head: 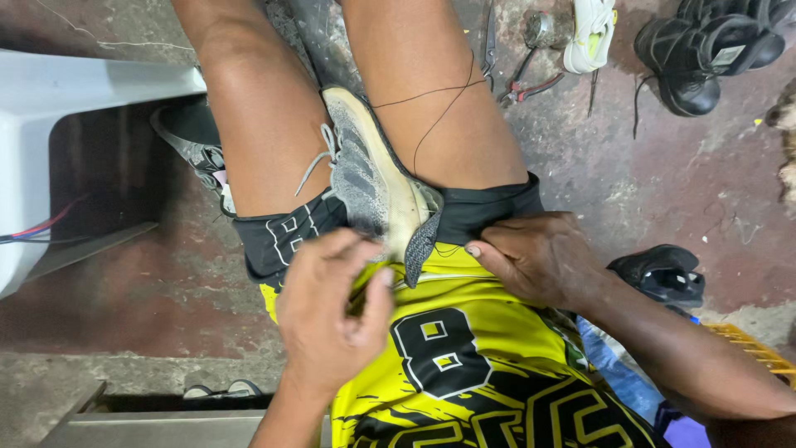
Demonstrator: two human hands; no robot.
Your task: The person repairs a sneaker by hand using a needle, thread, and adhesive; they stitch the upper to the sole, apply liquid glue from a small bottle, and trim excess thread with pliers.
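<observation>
A grey knit sneaker [375, 184] with a pale sole is wedged between my thighs, its heel toward my lap. A dark thread [439, 112] runs from the shoe up over my right thigh. My left hand [332, 311] hovers just below the heel with fingers bent and pinched together; whether it holds a needle or thread is too small to tell. My right hand [535, 257] rests flat on the hem of my black shorts, its fingertips touching the shoe's heel collar.
A white plastic chair [50, 124] stands at left. Pliers and small tools [518, 79] lie on the stained concrete floor ahead, beside a white shoe [590, 33] and black boots [705, 50]. Another black shoe [663, 274] and a yellow crate [759, 353] sit at right.
</observation>
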